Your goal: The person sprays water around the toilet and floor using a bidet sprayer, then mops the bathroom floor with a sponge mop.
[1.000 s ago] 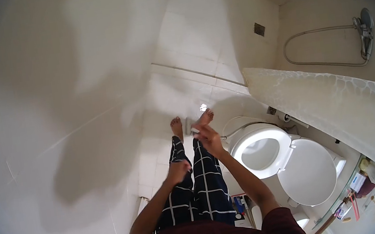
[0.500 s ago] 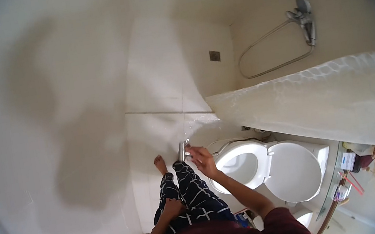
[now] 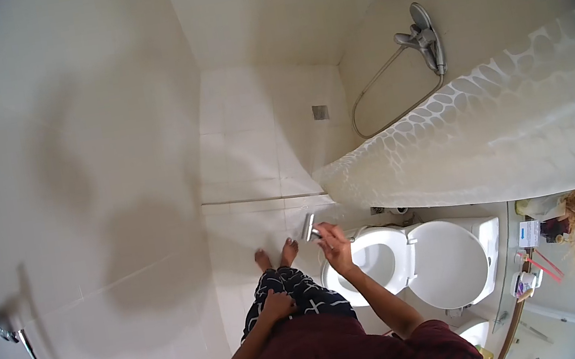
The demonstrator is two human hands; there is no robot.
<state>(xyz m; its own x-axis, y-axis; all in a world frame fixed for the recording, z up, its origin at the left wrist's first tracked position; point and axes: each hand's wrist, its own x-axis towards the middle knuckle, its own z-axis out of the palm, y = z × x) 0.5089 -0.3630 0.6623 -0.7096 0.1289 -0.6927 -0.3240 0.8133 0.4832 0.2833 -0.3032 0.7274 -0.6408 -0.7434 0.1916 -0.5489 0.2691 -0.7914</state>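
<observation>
1. Both the right hand (image 3: 334, 244) and the silver handheld object (image 3: 309, 227) have shifted right, toward the toilet (image 3: 405, 247); both feet (image 3: 288, 252) show now, where half a second ago the right one was hidden.
2. Right fingers are closed around the silver object, which points up and left, just right of the feet in the view.
3. The left hand (image 3: 276, 305) rests near the checked trousers (image 3: 313, 298), fingers curled in — whether they grip anything I cannot tell.
4. Pale tile makes up the floor (image 3: 237, 165), shaded by a broad shadow on the left wall (image 3: 142, 253).
5. A thin dark strip (image 3: 261, 199) crosses the floor beyond the feet; a square drain (image 3: 320, 112) sits farther off, near the far right corner.
6. Edges crowd the right side: the toilet seat's rim close by the right hand, then the raised lid (image 3: 449, 263), with the shower curtain (image 3: 448, 163) beyond.
7. Room for moving lies mostly ahead — tile runs from the feet past the strip — with a narrower band at left before the wall.
</observation>
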